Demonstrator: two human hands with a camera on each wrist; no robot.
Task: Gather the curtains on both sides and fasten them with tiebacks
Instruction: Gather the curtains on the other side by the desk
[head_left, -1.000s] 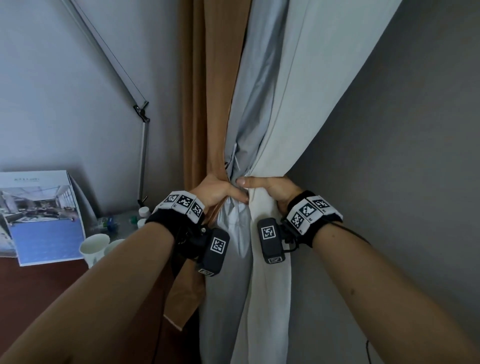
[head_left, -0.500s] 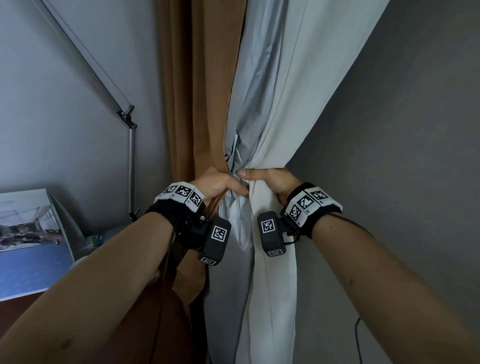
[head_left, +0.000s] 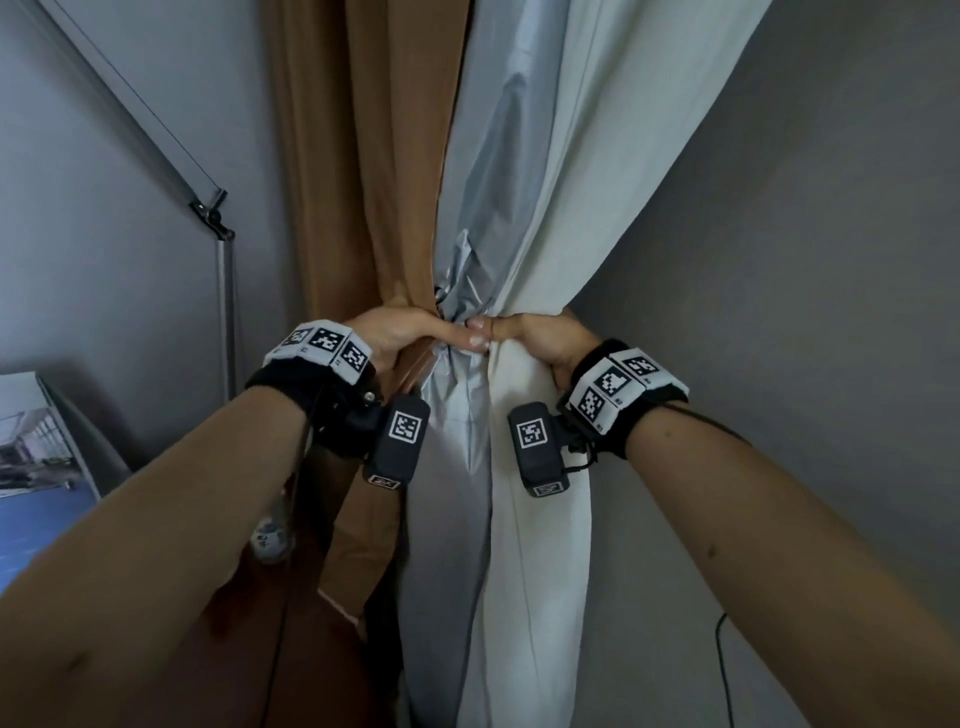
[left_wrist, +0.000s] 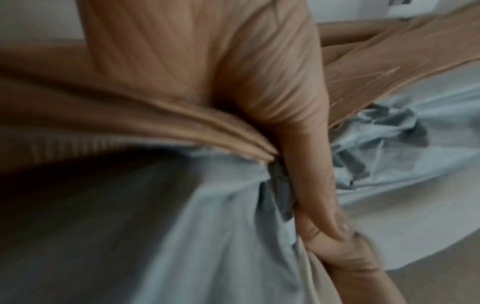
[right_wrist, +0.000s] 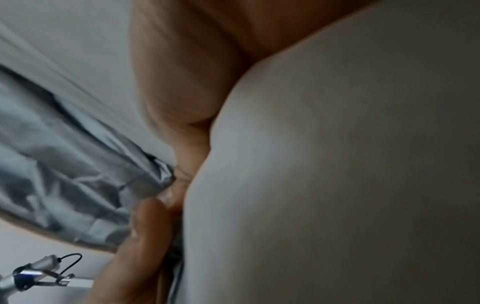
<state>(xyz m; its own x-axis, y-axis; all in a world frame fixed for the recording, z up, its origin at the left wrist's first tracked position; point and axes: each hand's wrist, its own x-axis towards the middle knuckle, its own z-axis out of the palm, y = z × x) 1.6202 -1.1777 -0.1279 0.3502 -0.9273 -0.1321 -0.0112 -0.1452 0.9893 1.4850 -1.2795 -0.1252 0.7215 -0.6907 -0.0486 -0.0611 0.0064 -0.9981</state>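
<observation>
Curtains hang bunched in the corner, and both hands meet at the narrowest part of the bundle. Furthest out past the left hand (head_left: 402, 332) stand a lamp arm (head_left: 224, 291) and a printed board (head_left: 36, 483) on the desk; any words on the board are too small to read. The left hand wraps the brown curtain (head_left: 363, 156), thumb stretched across the front and fingers curled behind. Between the two hands sits the crumpled silver-grey lining (head_left: 467, 270), pinched into a knot of folds. The right hand (head_left: 540, 340) curls round the pale curtain (head_left: 587, 171), its thumb tip touching the left thumb.

No tieback can be made out in any view, so this looks like the gathering stage. To do it well, I would squeeze the folds evenly, tuck the loose lining inside the outer cloth, then let one hand take the whole bundle so the other is free to fetch and loop the tie. Letting go too soon would probably spill the slippery lining.

Black-and-white square markers on the wrist bands (head_left: 324, 345) carry patterns, not legible writing.
</observation>
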